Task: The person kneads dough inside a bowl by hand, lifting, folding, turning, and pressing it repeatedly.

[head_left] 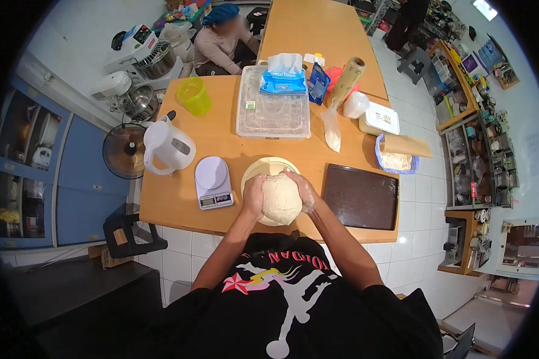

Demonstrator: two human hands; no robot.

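A large pale ball of dough (282,200) is held up between my two hands, over a cream-coloured bowl (263,166). My left hand (254,195) wraps the dough's left side, fingers curled round it. On the opposite side my right hand (306,192) grips it, with flour or dough smears on the skin. The dough hides most of the bowl's inside. Left of the bowl sits a white kitchen scale (214,182) with nothing on its plate. To the right lies a dark rectangular baking tray (362,197).
Behind the bowl stand a clear plastic box (273,113) with a tissue pack (282,81), a white jug (169,146) and a yellow-green cup (194,96). A flour container (396,160) sits at the table's right edge. Another person (224,45) sits beyond the table.
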